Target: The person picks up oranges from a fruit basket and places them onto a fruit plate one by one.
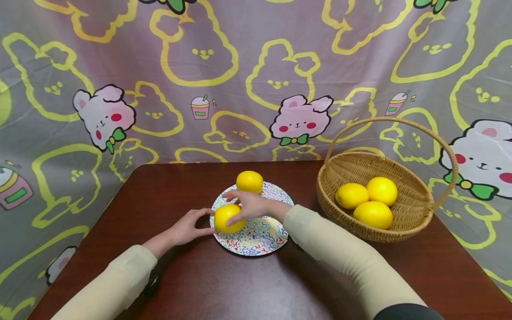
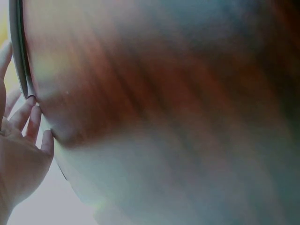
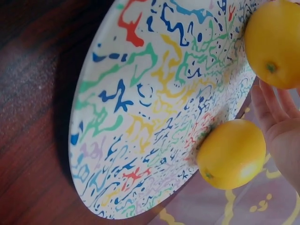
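A round plate (image 1: 256,242) with a multicoloured squiggle pattern lies on the table. My right hand (image 1: 256,205) reaches over it and grips a yellow lemon (image 1: 224,223) at its left side, thumb in front and fingers behind. A second lemon (image 1: 250,181) sits at the plate's far edge; the right wrist view shows both the held lemon (image 3: 276,44) and this other lemon (image 3: 232,153). My left hand (image 1: 186,227) is at the plate's left rim, thumb and fingers spread beside the gripped lemon. In the left wrist view that hand's fingers look extended.
On the right stands a wicker basket (image 1: 328,202) with a tall arched handle, holding three lemons (image 1: 373,215). The dark brown table (image 1: 180,284) ends at the back against a curtain (image 1: 240,58) printed with cartoon bunnies.
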{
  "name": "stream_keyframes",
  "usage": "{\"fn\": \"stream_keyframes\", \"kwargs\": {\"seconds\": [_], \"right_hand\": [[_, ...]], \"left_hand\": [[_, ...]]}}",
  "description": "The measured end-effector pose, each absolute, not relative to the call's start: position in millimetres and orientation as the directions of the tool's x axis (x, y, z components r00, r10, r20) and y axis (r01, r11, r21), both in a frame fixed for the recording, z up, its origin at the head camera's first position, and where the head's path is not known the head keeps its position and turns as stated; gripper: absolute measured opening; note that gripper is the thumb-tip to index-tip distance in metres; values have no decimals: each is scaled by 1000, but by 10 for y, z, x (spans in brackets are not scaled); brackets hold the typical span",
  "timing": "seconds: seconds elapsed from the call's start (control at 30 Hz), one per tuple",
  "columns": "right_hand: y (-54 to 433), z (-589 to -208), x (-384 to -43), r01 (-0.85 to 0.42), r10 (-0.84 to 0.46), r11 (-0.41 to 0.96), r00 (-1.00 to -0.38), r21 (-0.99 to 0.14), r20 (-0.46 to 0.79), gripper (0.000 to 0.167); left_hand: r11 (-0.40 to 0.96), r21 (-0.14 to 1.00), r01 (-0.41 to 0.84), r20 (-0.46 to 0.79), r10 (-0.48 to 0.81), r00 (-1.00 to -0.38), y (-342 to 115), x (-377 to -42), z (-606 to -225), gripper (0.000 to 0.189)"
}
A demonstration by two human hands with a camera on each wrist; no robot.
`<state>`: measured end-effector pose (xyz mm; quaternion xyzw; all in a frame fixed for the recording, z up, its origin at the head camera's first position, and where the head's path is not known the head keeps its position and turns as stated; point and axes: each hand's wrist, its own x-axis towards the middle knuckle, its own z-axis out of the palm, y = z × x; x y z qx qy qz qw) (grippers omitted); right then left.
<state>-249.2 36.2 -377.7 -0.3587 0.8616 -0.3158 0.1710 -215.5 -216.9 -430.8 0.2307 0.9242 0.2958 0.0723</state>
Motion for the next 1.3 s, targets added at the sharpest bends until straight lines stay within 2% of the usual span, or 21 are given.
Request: {"fn": "stream_keyframes", "kwargs": {"seconds": [0.53,1.0,1.3], "right_hand": [[432,-3494,-2514,-448,-722,519,-686,-728,-93,81],[668,-3092,-2552,-510,-701,537,-713,-672,-18,73],[846,-2911,-2531,-514,-689,556,-725,-653,-16,73]], "left_hand": [[704,585,402,16,485,-874,-2186,-2143,-4330,55],[717,591,368,-18,468,-884,-2174,-2150,-4299,56],[719,586,374,-15,471,-882,-2159,-2140,-4275,56]]}}
